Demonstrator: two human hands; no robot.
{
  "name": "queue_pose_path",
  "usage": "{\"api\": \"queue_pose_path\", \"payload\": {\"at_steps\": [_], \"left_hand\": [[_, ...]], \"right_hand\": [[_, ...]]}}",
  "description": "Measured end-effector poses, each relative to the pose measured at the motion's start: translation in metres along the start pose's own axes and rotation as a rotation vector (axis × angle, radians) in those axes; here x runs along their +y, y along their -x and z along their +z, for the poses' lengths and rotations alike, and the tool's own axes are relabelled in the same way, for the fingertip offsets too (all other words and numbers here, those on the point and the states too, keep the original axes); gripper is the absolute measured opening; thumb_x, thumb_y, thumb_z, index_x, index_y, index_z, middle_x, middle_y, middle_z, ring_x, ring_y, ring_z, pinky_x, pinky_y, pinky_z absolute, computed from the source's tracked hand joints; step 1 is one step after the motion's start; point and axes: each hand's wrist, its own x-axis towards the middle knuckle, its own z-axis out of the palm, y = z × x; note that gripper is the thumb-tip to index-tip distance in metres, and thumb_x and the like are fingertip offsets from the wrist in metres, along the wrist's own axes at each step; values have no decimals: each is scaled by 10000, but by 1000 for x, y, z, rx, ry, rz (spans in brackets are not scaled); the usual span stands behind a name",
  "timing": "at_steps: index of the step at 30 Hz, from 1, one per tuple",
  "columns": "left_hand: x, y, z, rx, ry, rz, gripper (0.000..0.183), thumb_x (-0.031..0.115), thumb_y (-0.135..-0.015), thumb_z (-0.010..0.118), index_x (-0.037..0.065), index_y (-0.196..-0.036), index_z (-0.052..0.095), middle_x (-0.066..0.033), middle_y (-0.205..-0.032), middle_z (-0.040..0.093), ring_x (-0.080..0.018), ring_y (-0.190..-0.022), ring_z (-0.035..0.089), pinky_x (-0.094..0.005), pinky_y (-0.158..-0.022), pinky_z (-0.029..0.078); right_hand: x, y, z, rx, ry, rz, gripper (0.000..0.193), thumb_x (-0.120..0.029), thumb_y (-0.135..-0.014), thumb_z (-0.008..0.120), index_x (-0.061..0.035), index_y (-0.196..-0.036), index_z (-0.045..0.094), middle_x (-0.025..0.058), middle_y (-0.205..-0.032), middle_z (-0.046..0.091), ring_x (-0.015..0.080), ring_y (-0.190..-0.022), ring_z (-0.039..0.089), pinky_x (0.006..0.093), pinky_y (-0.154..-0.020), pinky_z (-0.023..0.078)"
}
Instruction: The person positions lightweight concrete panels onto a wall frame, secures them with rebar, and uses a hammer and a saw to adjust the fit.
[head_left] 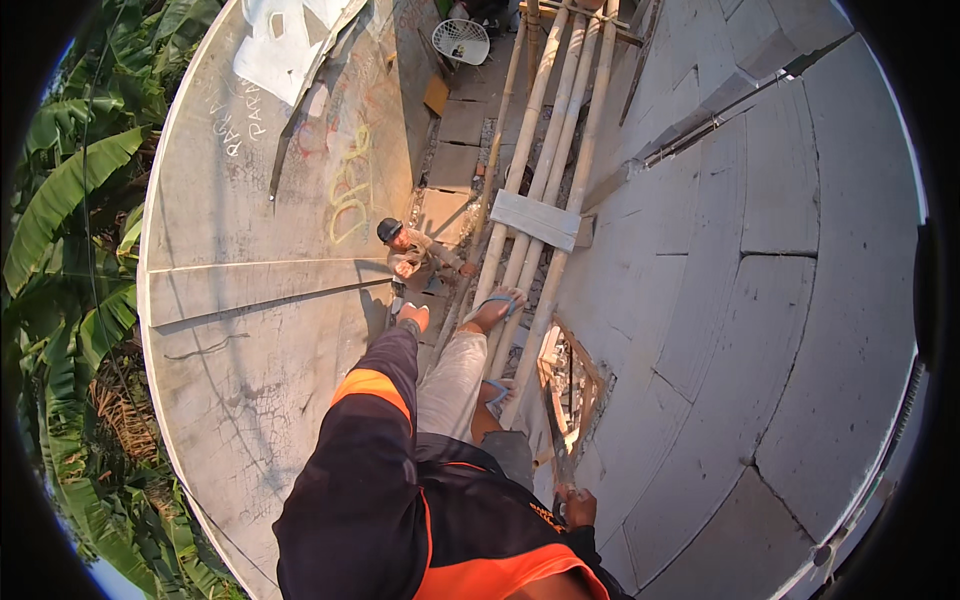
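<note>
My left hand (414,317) reaches down along the wall on the left, fingers closed. A small whitish patch shows at its fingers, too small to name. Just beyond it a person in a dark cap (420,258) stands below, looking up with one hand raised close to mine; the two hands look apart. My right hand (578,506) is closed on the lower end of a wooden frame (560,445) set in an opening of the block wall (715,370). My feet, in blue-strapped sandals, stand on bamboo poles (530,225).
A pale block (537,219) lies across the poles ahead of my feet. The painted wall (270,330) rises on the left, with banana leaves (75,210) beyond it. Far below are paving slabs (452,168), rubble and a white chair (461,41).
</note>
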Motion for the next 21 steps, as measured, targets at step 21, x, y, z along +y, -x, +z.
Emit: {"api": "queue_pose_path", "payload": {"at_steps": [21], "left_hand": [[37,-296,111,-53,1467,-568,1093,841,-827,490,252,-1614,10,-301,-1632,99,-532,-1476,178,-744,-1100,230]], "right_hand": [[-193,-110,49,-92,-141,-118,291,-209,-989,582,34,-1100,699,37,-731,596,101,-642,515,292,-592,409]]}}
